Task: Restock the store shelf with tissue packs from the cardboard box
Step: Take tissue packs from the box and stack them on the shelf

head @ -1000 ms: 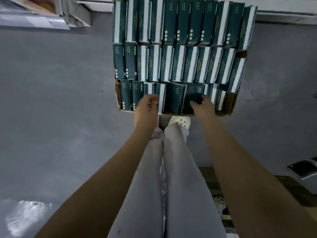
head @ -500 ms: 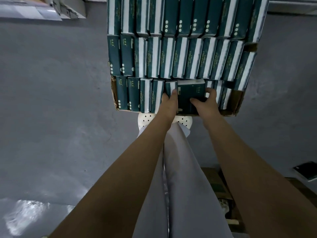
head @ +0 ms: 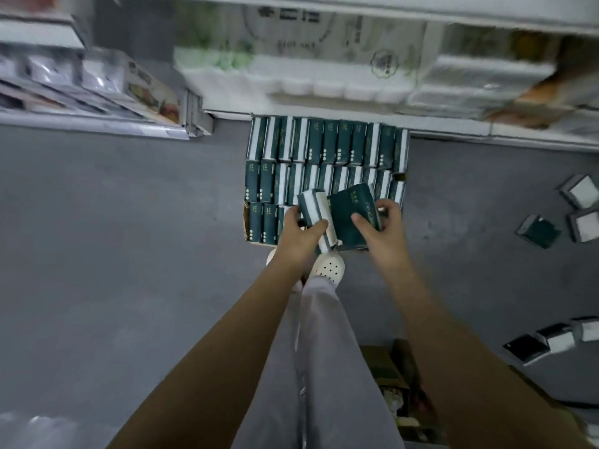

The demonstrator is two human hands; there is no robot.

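Note:
A cardboard box (head: 247,218) sits on the grey floor in front of me, packed with rows of dark green tissue packs (head: 324,147). Above its near row, my left hand (head: 299,236) grips one green and white pack (head: 316,209), thumb across its face. Beside it, my right hand (head: 384,226) grips another green pack (head: 351,210), thumb on top and fingers behind. Both packs are lifted out of the box and tilted. The store shelf (head: 324,113) runs along the top, just beyond the box.
Large white paper-roll packs (head: 308,72) fill the lowest shelf. Another shelf with goods (head: 97,89) stands at the left. Loose tissue packs (head: 539,233) lie on the floor at the right. My legs and white shoe (head: 329,265) are directly below the box.
Both hands have lifted a pack each out of the box's near row. My view has tilted up, bringing the shelf into sight.

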